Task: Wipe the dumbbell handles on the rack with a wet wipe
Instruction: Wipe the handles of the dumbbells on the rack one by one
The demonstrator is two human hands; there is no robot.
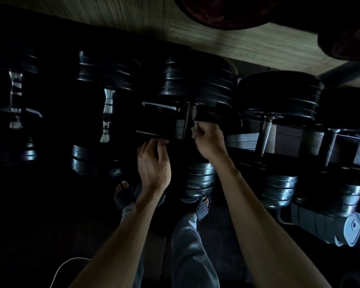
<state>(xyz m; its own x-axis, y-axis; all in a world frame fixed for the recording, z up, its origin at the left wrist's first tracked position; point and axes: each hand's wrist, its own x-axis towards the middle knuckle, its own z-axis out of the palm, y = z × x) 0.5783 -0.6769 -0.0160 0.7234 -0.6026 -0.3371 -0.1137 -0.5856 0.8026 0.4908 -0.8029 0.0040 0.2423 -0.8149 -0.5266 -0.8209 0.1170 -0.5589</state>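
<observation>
Several black dumbbells lie side by side on a dark rack (245,138). My right hand (209,140) pinches a small pale wet wipe (194,128) right beside the metal handle (189,119) of the middle dumbbell (197,84). My left hand (153,163) hovers lower and to the left with fingers curled, its fingertips at a dark rack edge; whether it holds anything is too dark to tell. Shiny handles of two dumbbells show at the left (108,113) and far left (16,98). More handles stand to the right (265,132).
My feet in dark sandals (202,208) stand on the dark floor just below the rack. A pale cable (62,269) curves at the lower left. A wood-grain wall (216,36) runs behind the rack. A grey-blue bundle (328,229) lies under the dumbbells at the right.
</observation>
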